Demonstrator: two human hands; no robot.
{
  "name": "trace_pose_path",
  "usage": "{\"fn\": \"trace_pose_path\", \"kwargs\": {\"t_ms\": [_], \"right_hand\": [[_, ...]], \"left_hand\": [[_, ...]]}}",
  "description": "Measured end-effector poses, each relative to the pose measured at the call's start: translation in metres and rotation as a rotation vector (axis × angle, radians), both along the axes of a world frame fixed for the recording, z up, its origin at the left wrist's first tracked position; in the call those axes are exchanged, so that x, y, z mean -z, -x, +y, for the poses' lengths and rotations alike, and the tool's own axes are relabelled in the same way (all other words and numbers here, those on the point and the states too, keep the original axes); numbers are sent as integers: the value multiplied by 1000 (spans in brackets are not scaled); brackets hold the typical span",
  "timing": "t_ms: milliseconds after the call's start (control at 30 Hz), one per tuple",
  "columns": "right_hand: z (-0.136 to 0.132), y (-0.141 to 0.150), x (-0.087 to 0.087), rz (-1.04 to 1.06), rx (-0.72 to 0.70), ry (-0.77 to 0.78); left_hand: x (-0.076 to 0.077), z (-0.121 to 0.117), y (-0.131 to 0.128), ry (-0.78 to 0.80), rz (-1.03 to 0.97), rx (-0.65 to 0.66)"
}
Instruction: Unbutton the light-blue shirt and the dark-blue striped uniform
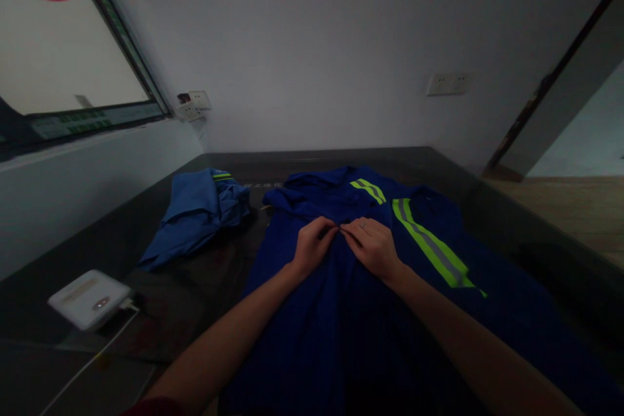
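A dark blue work jacket with yellow-green and grey reflective strips lies spread over the dark table in front of me. My left hand pinches the cloth near the middle of the jacket, thumb and forefinger together. Close against it, my right hand, with a ring on one finger, pinches the same spot from the other side. The fingertips of both hands almost meet. Whatever small part of the jacket sits between them is too dark and small to make out. One reflective strip runs along the sleeve at the right.
A folded lighter blue garment lies on the table to the left. Nearer me on that side is a white box-shaped device with a white cable. A wall with sockets stands behind the table; a window is at upper left.
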State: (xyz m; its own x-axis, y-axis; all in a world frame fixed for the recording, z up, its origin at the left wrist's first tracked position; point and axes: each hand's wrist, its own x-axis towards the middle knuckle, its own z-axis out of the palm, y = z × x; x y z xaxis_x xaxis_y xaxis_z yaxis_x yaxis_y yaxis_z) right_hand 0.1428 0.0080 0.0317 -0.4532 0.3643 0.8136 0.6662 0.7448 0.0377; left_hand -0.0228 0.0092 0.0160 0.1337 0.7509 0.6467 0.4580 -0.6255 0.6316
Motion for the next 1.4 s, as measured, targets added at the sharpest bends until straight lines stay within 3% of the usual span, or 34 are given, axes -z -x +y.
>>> {"fn": "trace_pose_path", "kwargs": {"t_ms": [200,567,800,967,1200,1400], "right_hand": [[1,-4,-2,-115,-28,10],[1,-1,-4,-84,-39,-21],[5,1,6,166,-98,164],[7,0,7,219,-88,237],[8,1,9,225,-110,355],[7,1,7,278,-102,412]], "left_hand": [[-1,-2,-4,89,-83,-51],[3,-5,-10,152,-248,-56],[0,5,4,-10,-14,-121],[-2,10,12,-179,291,-35],[5,13,14,-194,307,-16],[-2,8,10,-185,289,-35]]}}
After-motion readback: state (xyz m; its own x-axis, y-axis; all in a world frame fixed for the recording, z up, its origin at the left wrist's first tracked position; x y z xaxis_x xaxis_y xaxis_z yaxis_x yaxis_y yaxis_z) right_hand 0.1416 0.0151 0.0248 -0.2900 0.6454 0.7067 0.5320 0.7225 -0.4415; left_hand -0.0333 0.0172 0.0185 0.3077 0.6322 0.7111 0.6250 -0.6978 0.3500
